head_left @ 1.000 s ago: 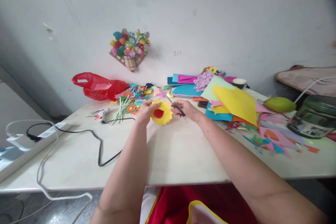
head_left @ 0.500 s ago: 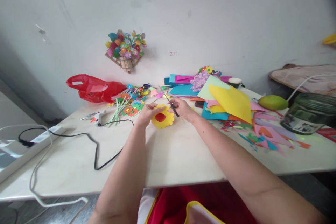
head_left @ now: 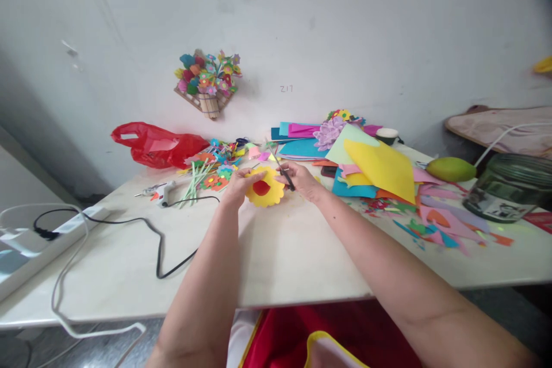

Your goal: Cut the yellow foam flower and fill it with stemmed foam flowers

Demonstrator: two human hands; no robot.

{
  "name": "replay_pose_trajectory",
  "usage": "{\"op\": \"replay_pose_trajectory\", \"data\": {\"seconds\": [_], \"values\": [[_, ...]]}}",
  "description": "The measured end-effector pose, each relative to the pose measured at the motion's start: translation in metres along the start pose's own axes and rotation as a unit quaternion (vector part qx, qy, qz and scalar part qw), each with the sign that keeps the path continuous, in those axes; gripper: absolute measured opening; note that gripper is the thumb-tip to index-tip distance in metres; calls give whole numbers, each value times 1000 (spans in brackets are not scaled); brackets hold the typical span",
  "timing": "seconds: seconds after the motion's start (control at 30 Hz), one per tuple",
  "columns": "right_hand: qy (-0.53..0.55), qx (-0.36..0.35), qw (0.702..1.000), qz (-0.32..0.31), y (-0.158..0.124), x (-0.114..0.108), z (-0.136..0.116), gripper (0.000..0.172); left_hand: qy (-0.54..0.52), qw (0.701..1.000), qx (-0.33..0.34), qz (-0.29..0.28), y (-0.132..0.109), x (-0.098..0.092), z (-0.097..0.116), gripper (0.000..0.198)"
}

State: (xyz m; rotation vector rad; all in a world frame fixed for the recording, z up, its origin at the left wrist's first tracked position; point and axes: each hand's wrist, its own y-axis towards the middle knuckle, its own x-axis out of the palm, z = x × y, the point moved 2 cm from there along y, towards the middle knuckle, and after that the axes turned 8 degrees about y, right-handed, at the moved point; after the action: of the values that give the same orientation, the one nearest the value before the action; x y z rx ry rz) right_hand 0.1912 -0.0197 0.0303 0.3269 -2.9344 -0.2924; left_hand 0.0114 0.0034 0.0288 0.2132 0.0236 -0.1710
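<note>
Yellow scalloped flower (head_left: 264,188), red-centred, is pinched at its left edge by the left hand (head_left: 237,186), above the counter (head_left: 302,264). Right hand (head_left: 304,181) grips scissors (head_left: 288,181) beside the flower's right edge, long axis pointing forward-left.

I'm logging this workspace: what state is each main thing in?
Left hand: gripping the yellow flower
Right hand: gripping the scissors
Yellow flower: scalloped, red centre, held
Scissors: held; blade opening unclear
Glue gun: set down, cord attached
Power strip: appears to have plugs fitted
Red bag: crumpled, unheld
Green fruit: appears whole
Jar: upright, contents unclear
</note>
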Motion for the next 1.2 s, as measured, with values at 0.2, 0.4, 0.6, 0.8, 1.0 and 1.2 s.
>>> {"op": "replay_pose_trajectory", "data": {"seconds": [0.2, 0.4, 0.6, 0.8, 1.0, 1.2], "values": [[-61, 11, 996, -59, -7, 1, -7, 38, -10, 999, 1, 33, 1, -1, 2, 34], [-85, 3, 991, -101, -6, 0, -7, 41, -43, 998, -4, 45, 1, 1, 2, 33], [-107, -11, 986, -124, -5, -3, -5, 37, -60, 996, 1, 68, 2, 2, 1, 34], [-108, -15, 985, -134, -3, -5, 0, 39, -66, 994, 12, 86, 4, 3, -1, 35], [-99, -13, 985, -139, -1, -4, 3, 38, -63, 993, 17, 93, 4, 5, -1, 34], [-104, -2, 988, -117, -7, 4, -6, 40, -73, 992, 13, 100, 4, 7, -1, 34]]}}
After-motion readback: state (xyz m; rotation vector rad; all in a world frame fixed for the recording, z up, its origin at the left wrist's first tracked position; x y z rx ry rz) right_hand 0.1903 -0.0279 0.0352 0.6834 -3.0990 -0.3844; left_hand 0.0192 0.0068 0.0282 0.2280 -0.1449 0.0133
